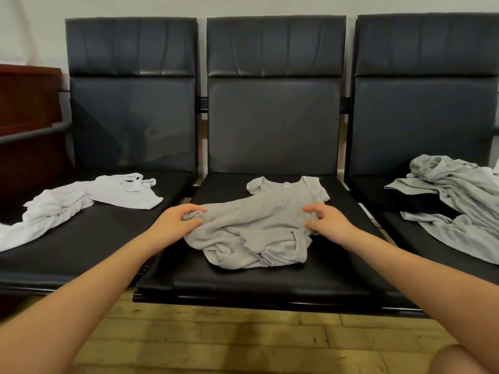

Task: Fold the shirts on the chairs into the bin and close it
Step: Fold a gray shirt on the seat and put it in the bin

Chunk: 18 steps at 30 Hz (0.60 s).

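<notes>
A small grey t-shirt [259, 222] lies on the middle chair seat [270, 282], collar toward the backrest, its lower half bunched and wrinkled. My left hand [175, 221] grips the shirt's left side, fingers curled into the fabric. My right hand [325, 220] pinches the shirt's right side just below the sleeve. A white shirt [81, 201] lies crumpled on the left chair seat. A pile of light grey shirts [456, 209] lies on the right chair seat. No bin is in view.
Three black padded chairs stand joined in a row against a white wall. A dark wooden cabinet [27, 103] stands at the far left. A black garment [421, 203] shows under the right pile. Wooden floor [216, 341] lies below the seats.
</notes>
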Each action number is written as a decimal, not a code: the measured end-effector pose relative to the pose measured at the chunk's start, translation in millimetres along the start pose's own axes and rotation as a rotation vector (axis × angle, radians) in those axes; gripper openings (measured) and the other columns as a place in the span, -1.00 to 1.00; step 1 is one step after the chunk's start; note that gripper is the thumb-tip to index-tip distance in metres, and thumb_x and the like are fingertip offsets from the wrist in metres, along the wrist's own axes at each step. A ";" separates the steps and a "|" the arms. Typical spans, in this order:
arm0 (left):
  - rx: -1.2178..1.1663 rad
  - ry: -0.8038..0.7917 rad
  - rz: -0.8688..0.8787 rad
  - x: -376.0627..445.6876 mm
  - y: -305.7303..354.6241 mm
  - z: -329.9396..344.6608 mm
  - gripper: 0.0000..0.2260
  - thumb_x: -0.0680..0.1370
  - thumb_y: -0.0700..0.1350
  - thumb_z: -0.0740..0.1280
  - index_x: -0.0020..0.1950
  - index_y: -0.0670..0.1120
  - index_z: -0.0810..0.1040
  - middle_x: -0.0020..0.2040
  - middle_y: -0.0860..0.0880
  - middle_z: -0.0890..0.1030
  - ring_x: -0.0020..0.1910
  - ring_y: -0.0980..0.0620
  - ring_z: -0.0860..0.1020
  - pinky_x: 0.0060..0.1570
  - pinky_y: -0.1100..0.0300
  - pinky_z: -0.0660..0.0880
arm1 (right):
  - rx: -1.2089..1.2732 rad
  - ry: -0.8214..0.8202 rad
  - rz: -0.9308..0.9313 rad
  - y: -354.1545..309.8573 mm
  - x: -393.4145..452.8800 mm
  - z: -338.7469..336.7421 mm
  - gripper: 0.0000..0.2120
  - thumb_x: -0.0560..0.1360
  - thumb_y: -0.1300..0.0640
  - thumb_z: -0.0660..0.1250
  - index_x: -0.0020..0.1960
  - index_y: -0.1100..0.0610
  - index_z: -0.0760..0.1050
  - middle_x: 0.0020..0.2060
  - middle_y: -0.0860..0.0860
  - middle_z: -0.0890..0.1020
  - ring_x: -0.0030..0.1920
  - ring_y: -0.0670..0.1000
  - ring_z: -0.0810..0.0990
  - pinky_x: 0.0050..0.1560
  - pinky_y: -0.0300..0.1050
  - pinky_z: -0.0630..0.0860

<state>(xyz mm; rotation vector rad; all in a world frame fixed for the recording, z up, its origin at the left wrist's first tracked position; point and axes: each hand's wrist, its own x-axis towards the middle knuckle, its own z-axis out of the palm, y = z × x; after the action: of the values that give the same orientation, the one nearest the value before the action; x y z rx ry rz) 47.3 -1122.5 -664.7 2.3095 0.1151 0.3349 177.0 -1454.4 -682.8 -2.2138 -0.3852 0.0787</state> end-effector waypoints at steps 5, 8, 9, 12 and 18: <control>-0.298 0.141 0.035 -2.9 28.5 -10.0 -0.78 0.59 -0.18 0.28 0.04 0.14 0.61 0.04 0.07 0.61 0.01 0.09 0.55 -0.14 0.25 0.48 | 0.552 0.215 -0.042 -31.3 -13.0 -25.5 -0.74 0.53 0.30 0.28 0.06 0.00 0.61 -0.01 0.06 0.57 0.00 0.02 0.52 -0.02 -0.10 0.47; -0.698 0.188 -0.028 -2.2 64.6 -22.4 -0.78 0.61 -0.17 0.24 0.13 0.06 0.62 0.12 -0.03 0.61 0.10 0.03 0.55 -0.04 0.17 0.51 | 0.859 0.267 -0.013 -55.8 -20.9 -57.9 -0.76 0.55 0.28 0.26 0.08 0.01 0.60 0.04 0.11 0.61 0.02 0.05 0.58 -0.03 -0.10 0.54; -0.758 0.220 -0.039 -1.6 73.8 -28.0 -0.77 0.60 -0.17 0.24 0.15 0.05 0.61 0.15 -0.03 0.61 0.13 0.03 0.54 0.03 0.16 0.51 | 0.926 0.271 -0.002 -61.2 -23.6 -69.1 -0.76 0.56 0.28 0.26 0.11 0.03 0.58 0.03 0.11 0.62 0.00 0.04 0.60 -0.05 -0.10 0.55; -0.887 0.291 -0.073 -3.2 88.3 -43.7 -0.78 0.60 -0.16 0.24 0.15 0.06 0.60 0.19 0.00 0.60 0.16 0.04 0.54 0.18 0.12 0.48 | 1.105 0.243 0.032 -61.0 -27.9 -96.3 -0.75 0.57 0.25 0.24 0.19 0.04 0.55 0.10 0.10 0.61 0.03 0.05 0.60 -0.06 -0.08 0.55; -0.509 0.307 -0.199 -4.9 52.9 -27.4 -0.74 0.59 -0.16 0.26 0.25 0.03 0.53 0.32 -0.07 0.51 0.26 -0.03 0.47 0.22 0.08 0.42 | 0.839 0.257 0.214 -27.5 -31.6 -86.0 -0.58 0.58 0.23 0.24 0.43 0.07 0.38 0.31 0.07 0.47 0.22 0.10 0.49 -0.02 -0.07 0.49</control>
<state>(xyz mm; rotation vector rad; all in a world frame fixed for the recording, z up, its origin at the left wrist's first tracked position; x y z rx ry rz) 33.9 -1140.6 -609.4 1.7172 0.3653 0.5449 156.5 -1513.2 -610.2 -1.3994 0.0421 0.0552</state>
